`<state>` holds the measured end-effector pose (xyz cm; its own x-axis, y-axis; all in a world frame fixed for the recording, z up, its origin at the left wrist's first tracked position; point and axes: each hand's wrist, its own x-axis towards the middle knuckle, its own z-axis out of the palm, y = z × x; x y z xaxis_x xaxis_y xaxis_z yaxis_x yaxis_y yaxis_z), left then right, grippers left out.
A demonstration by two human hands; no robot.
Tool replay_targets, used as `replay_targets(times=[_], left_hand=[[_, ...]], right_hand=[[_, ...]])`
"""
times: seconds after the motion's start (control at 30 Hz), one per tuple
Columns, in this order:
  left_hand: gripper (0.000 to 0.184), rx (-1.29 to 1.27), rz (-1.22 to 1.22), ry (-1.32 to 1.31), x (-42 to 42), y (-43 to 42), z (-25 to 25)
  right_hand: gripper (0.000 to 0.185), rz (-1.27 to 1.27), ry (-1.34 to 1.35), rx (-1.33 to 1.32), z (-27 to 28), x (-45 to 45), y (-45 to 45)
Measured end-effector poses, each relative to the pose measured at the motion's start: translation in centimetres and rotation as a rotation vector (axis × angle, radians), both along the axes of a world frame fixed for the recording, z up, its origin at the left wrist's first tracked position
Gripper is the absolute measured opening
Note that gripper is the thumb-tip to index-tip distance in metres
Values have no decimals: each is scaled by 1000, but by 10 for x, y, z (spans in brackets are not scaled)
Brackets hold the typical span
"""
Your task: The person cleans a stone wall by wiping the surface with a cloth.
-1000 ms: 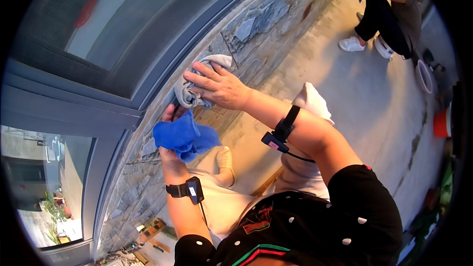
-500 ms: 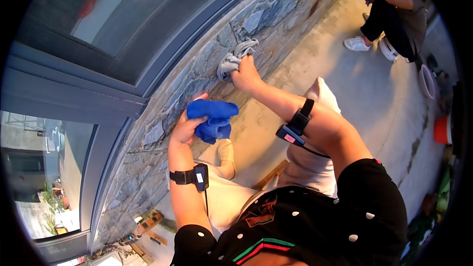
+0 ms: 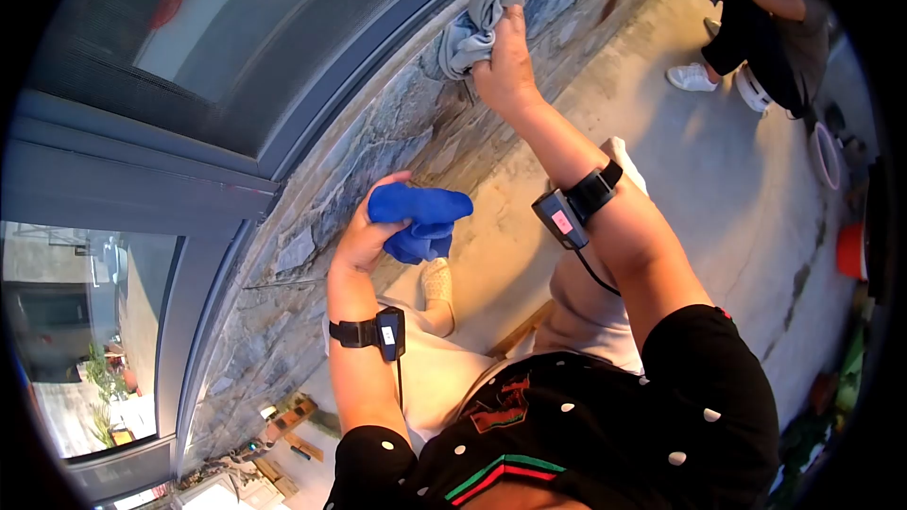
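Note:
A folded blue cloth [image 3: 420,212] is gripped in my left hand [image 3: 361,234], thumb on top, out in front of the stone wall [image 3: 378,146]. My right hand [image 3: 508,71] clutches a crumpled grey cloth [image 3: 480,28] against the upper part of that wall, near the ledge under the dark window frame [image 3: 321,85]. The fingers of the right hand are partly hidden by the grey cloth. Each of my forearms wears a black strap with a small box.
Another person [image 3: 770,28] sits low by the wall at the upper right. A pale round basin [image 3: 824,156] and a red bucket [image 3: 850,253] stand at the right. Glass panes fill the left side. Wooden pieces [image 3: 288,420] lie at the lower left.
My right hand has moved up the wall with the grey cloth, closer to the window ledge. My left hand, still holding the blue cloth, has shifted slightly right.

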<state>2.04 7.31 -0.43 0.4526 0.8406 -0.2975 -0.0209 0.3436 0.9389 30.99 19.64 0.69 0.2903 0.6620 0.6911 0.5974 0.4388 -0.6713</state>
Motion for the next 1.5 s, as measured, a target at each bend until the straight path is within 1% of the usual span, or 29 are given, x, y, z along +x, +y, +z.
replay_targets(times=[0.03,0.1,0.13,0.17,0.23,0.3,0.37,0.4,0.43,0.47,0.57,0.63,0.7,0.77,0.83,0.9,0.93,0.97,1.03,1.1,1.13,1.17,1.2,1.23,1.3,1.33,1.4,1.43,1.5], left_hand=[[72,12,16,-2,1,0,0],[73,26,33,-4,1,1,1],[72,25,45,-4,2,2,2],[71,24,56,-5,3,1,3],[72,32,64,22,7,-1,9],[72,39,77,53,8,-2,9],[63,39,74,19,5,1,3],[63,34,80,24,5,2,1],[56,-38,87,61,5,3,-1],[50,-111,94,98,5,2,-3],[40,14,101,143,1,-3,-12],[45,-37,93,139,-2,-6,-6],[54,47,-3,92,-6,-7,-9],[60,75,-28,136,-6,-6,-9],[65,82,-50,181,-4,-12,-5],[70,28,-13,173,0,-14,2],[70,28,-13,168,2,-15,3],[68,69,8,191,2,-17,4],[65,113,30,212,2,-18,3],[62,190,127,234,0,-17,0],[62,191,130,232,-1,-15,-1],[60,185,132,213,-2,-14,-2],[58,180,134,195,-3,-13,-3],[58,179,137,197,-2,-12,-3],[45,253,135,196,6,-13,-1],[45,250,133,200,15,-13,17],[39,4,-95,376,34,-10,53],[39,1,-101,379,42,-10,58],[25,-165,-237,593,57,-10,63]], right_hand=[[61,-98,36,-139,1,6,4],[51,7,574,-409,8,14,3],[44,43,751,-551,-12,16,19],[44,44,750,-551,-38,14,25],[39,94,910,-690,-45,-2,11],[24,105,665,-973,4,-21,-35],[26,239,533,-906,-53,-47,-37],[26,367,549,-961,-44,-55,-52],[26,496,567,-1014,-34,-65,-68],[25,689,842,-990,-54,-83,-69],[23,743,1085,-1076,-15,-84,-79],[24,802,1182,-1028,1,-74,-78],[30,857,1228,-952,-2,-63,-68],[30,697,1130,-760,10,-53,-64],[33,640,979,-370,15,-34,-54],[36,357,613,-78,21,-14,-38],[38,209,442,-31,31,-6,-37],[42,40,295,-24,18,2,-20],[44,-7,377,-79,13,-3,-10],[44,18,285,-38,6,-18,-19],[44,43,194,2,6,-30,-28],[42,103,201,48,6,-46,-39],[43,168,88,96,3,-55,-49],[46,229,-25,37,2,-65,-59],[44,330,-126,-41,3,-79,-74],[44,329,-121,-44,3,-83,-75],[32,366,-283,22,3,-85,-77],[32,361,-279,18,3,-83,-77],[22,409,-430,94,4,-74,-73]])
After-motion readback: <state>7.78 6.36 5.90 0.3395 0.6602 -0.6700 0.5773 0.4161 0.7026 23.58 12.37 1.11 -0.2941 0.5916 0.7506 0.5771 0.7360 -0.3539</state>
